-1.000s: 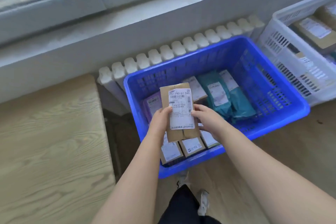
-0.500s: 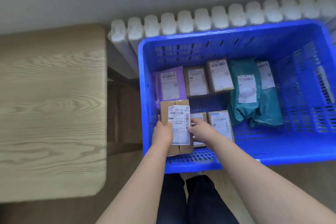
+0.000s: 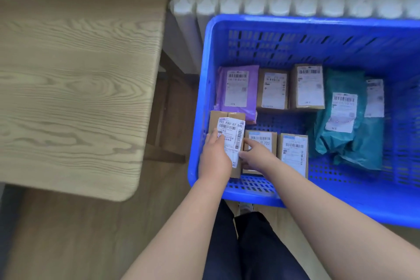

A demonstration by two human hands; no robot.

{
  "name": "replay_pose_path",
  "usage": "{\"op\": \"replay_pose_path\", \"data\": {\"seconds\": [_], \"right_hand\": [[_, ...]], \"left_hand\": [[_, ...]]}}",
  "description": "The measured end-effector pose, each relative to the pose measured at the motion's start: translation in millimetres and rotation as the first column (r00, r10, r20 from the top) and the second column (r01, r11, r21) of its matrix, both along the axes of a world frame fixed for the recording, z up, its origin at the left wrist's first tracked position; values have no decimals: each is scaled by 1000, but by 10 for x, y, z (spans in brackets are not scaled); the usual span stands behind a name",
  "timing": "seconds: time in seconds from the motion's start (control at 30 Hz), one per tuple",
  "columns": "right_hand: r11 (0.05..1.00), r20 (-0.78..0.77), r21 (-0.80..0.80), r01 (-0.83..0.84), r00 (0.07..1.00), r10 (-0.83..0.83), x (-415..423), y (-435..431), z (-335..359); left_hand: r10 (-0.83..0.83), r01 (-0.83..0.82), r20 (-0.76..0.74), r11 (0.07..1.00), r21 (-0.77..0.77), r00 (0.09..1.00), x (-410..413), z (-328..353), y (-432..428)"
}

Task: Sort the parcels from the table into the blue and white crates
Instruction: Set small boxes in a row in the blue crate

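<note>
Now, low and just left of centre, I see a labelled cardboard parcel in the blue crate's near-left corner. My left hand grips its left edge, fingers curled; my right hand pinches its right edge. A wooden table fills the frame's left.

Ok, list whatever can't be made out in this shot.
Head view only:
- Blue crate: right part cut off by the frame edge.
- Held box: lower end hidden under the left hand.
- Neighbouring box: partly covered by the right hand; whether that hand grips the held box or just touches it is unclear.
- Right teal bag: partly under the left teal bag.
- Labels' fine print: blurred.
- White crate: out of frame.
</note>
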State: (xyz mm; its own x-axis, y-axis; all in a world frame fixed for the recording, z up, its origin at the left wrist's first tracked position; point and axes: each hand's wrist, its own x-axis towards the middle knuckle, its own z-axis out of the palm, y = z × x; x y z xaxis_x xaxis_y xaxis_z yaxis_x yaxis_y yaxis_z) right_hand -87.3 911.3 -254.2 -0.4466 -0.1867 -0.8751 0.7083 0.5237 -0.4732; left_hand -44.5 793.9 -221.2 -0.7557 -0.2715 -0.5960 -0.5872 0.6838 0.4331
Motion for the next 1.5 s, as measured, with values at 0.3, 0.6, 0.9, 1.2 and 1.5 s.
{"op": "replay_pose_path", "data": {"seconds": [0.3,0.6,0.9,1.2,1.5], "right_hand": [[999,-23,30,-19,1000,19,8,-2,-36],[981,-61,139,-136,988,145,-28,59,200],[967,-328,228,-111,927,184,-225,154,811],[923,-567,288,-256,731,380,-267,-709,1655],[798,-678,252,-547,488,549,483,-2636,2266]], "left_hand": [[-179,181,87,983,-16,980,-14,5,-16],[-256,261,182,965,-7,949,5,152,-20],[-8,13,-182,1000,24,983,142,740,35],[156,-226,-398,964,-136,904,408,1294,-708],[445,-499,-278,851,-166,851,1523,1692,-2630]]}}
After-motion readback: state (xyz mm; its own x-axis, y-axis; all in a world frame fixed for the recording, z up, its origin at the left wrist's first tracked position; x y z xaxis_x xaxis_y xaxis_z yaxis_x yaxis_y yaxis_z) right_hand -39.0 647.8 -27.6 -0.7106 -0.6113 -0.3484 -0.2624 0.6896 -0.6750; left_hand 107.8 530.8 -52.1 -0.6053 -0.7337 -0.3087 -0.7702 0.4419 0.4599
